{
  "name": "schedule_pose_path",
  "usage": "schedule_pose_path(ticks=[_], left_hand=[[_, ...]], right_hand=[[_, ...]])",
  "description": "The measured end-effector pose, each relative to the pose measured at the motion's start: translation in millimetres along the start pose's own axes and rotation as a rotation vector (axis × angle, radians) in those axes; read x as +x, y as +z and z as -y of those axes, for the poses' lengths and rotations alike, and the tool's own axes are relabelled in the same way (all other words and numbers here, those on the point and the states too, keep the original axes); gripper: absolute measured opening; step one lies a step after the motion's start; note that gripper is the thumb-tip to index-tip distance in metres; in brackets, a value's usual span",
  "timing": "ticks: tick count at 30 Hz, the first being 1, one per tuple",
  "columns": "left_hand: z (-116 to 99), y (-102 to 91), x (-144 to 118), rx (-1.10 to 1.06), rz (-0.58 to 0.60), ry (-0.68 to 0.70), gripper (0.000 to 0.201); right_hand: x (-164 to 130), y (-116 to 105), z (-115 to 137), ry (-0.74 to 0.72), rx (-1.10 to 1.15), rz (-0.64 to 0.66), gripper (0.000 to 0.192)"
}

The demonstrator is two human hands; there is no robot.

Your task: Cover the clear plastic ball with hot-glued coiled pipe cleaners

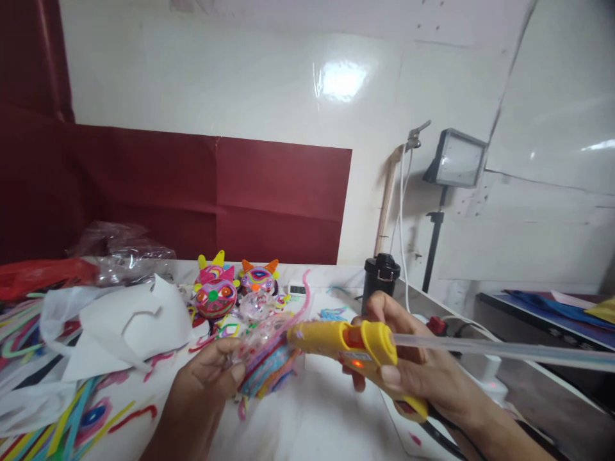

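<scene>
At 9 o'clock on the white table (pixel 331 416): red plastic bag (pixel 38 275), clear crumpled wrap (pixel 125 253), white paper sheets (pixel 120 326). Loose pipe cleaners (pixel 57 422) in mixed colours lie at 7 o'clock.

Toward 11 o'clock of the hands, 2 finished ornaments stand side by side: pink ball with yellow horns (pixel 215 291), purple ball with orange horns (pixel 259 276).

Left hand (pixel 204 390), low centre-left: fingers closed around the edge of a clear ball wrapped in pipe cleaners (pixel 266 358); thumb on top. The ball is held just above the table, between the 2 hands.

Right hand (pixel 423 374), at 3 o'clock of the ball: wrapped tight on the handle of a yellow glue gun (pixel 346 342), forefinger over the body. Nozzle points left, tip touching or just at the ball; exact contact blurred. A clear glue stick (pixel 504 351) juts from the rear toward 3 o'clock.

Behind, at 12 o'clock of the gun: black cup (pixel 381 275). At 1 o'clock: lamp on a stand (pixel 456 160) by the white wall.
</scene>
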State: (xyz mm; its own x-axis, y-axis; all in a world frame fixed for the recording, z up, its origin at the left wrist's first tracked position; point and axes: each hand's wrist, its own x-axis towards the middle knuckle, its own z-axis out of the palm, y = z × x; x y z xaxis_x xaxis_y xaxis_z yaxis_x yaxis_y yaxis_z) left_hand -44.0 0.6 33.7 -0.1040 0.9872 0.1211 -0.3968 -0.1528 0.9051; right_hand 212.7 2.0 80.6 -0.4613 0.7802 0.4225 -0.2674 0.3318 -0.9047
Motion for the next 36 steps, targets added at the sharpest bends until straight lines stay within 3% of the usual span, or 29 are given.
schedule_pose_path(ticks=[20,25,36], left_hand=[[-2.5,6.3,-1.7,0.013,-0.019,-0.002,0.02],[-1.6,3.8,-0.3,0.029,0.064,-0.014,0.019],[2.8,-0.5,2.1,0.039,0.076,0.01,0.02]], right_hand=[[-1.6,1.5,4.2,0.07,0.022,-0.034,0.051],[-1.1,2.3,5.1,0.063,0.043,-0.052,0.051],[2.0,-3.8,1.0,0.023,0.015,-0.025,0.051]])
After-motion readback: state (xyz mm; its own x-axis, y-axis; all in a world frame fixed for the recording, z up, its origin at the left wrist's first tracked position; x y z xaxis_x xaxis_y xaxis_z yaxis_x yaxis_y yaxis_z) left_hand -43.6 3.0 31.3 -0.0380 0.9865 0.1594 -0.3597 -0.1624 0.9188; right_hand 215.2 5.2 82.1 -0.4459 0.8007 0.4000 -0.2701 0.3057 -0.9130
